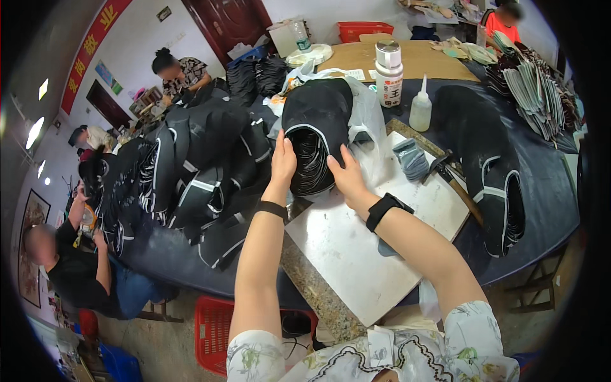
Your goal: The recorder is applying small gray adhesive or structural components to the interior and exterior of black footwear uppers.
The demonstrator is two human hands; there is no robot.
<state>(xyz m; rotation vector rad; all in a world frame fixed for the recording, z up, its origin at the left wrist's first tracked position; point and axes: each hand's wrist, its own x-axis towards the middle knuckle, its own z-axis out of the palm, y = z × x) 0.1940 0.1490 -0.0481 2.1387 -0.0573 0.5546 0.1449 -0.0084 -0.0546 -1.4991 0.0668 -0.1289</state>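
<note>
Between my two hands stands a thick stack of nested black shoe uppers (318, 105), edged in grey, its opening turned toward me and showing many layers. My left hand (283, 159) presses against its left side, fingers running up along it. On the right side my right hand (350, 173) grips the lower edge, thumb on the front rim. The far fingers of both hands are partly hidden. A crumpled clear plastic bag (372, 121) lies right behind and beside the stack. In front is a white board (356, 267) on a speckled stone slab (305, 280).
Right of the board lie a small grey-blue bundle (411, 160) and a hammer (464, 194). A squeeze bottle (421, 108) and a white jar (389, 79) stand behind. More black uppers heap at left (203, 146) and right (490, 159). A red basket (213, 331) sits below. Other people work nearby.
</note>
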